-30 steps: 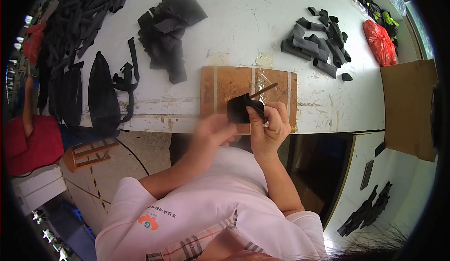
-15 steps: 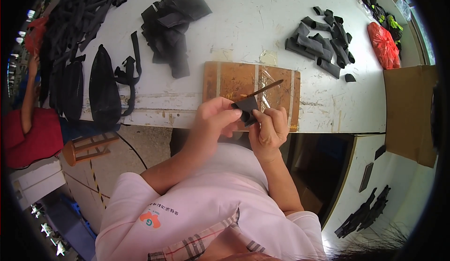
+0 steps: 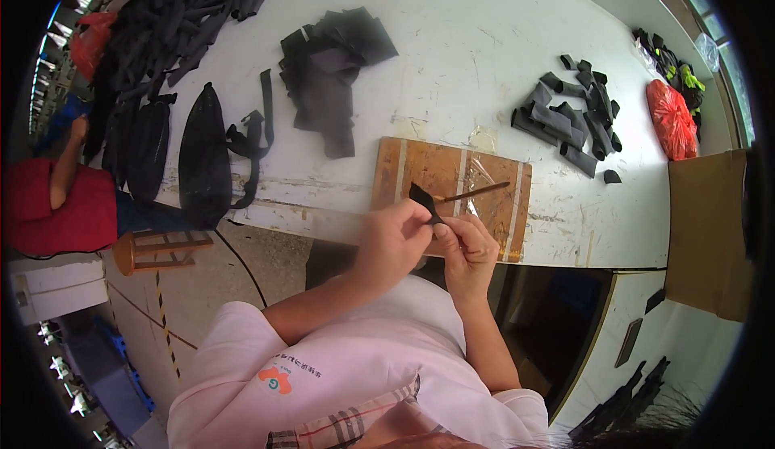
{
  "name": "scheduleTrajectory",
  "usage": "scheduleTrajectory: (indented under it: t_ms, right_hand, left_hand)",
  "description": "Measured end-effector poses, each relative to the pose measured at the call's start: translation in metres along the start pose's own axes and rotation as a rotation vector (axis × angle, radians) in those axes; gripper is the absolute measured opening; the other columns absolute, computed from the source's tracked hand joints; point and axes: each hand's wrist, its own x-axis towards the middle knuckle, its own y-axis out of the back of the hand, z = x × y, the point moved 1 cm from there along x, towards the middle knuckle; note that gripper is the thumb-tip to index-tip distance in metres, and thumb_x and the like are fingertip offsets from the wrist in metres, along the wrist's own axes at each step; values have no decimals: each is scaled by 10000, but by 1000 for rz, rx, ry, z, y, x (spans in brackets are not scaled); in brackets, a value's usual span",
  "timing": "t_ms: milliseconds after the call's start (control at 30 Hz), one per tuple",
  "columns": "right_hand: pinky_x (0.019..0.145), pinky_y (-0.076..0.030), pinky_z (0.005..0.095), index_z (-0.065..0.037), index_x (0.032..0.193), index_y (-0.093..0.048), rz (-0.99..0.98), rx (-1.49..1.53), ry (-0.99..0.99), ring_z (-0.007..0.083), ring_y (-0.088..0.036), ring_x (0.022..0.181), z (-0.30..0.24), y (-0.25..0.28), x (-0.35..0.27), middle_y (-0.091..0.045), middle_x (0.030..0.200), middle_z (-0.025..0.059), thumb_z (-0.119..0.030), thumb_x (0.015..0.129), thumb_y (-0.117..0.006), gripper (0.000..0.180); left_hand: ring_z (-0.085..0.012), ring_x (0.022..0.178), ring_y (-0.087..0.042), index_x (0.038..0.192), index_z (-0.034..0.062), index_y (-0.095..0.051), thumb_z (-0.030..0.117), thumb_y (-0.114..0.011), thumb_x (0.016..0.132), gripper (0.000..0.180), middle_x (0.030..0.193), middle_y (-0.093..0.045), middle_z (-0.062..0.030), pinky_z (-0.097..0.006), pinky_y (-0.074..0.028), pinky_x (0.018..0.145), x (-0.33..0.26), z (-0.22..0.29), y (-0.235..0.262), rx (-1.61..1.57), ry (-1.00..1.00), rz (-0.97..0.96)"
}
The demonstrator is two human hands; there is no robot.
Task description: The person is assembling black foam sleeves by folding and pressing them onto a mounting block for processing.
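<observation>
A small black fabric piece (image 3: pixel 425 200) is pinched between my two hands above the near edge of a brown board. My left hand (image 3: pixel 394 238) has its fingers closed on the piece's left side. From the right, my right hand (image 3: pixel 467 246) grips the lower end between thumb and fingers. The piece looks folded, and the fingers hide part of it. Just beyond it, a thin brown stick-like tool (image 3: pixel 476 192) lies across the taped wooden board (image 3: pixel 416 162); I cannot make out its exact kind.
Flat black fabric pieces (image 3: pixel 335 70) lie beyond the board, rolled black pieces (image 3: pixel 569 114) to the right. A large heap of black strips (image 3: pixel 182 25) and black pouches (image 3: pixel 202 158) sit left. A red bag (image 3: pixel 672 118) and cardboard box (image 3: pixel 706 235) stand right. A person in red (image 3: pixel 60 203) sits left.
The fabric piece has gone from spread open to narrower and folded in my fingers. My left hand has turned over it. The whole view has shifted, with the table lower and further right.
</observation>
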Motion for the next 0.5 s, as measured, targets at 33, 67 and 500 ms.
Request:
scheduleTrajectory:
  t_ms: [33, 67, 500]
  right_hand:
    - [519, -448, 263, 9, 820, -601, 30, -56, 46, 175, -556, 577, -4, -3, 2, -544, 690, 87, 5, 681, -634, 143]
    - [519, -448, 263, 9, 820, -601, 17, -37, 67, 175, -556, 577, -4, -6, 2, -544, 690, 87, 5, 681, -634, 143]
    - [508, -383, 204, -2, 801, -619, -131, 983, -576, 89, -477, 564, 22, -17, 1, -577, 696, 29, -2, 745, -617, 56]
  left_hand:
    - [-31, 573, -523, 789, -16, -547, -49, -560, 744, 57, 648, -575, -17, -190, -426, 472, -2, -3, 0, 82, -57, 42]
    - [-60, 548, -543, 801, -12, -549, -44, -579, 717, 95, 635, -582, -52, -220, -437, 466, -2, -3, -1, 271, -190, 112]
    - [-55, 663, -510, 847, 31, -481, -61, -538, 664, 213, 795, -526, -13, -202, -423, 539, 14, -12, 24, -737, 454, -259]
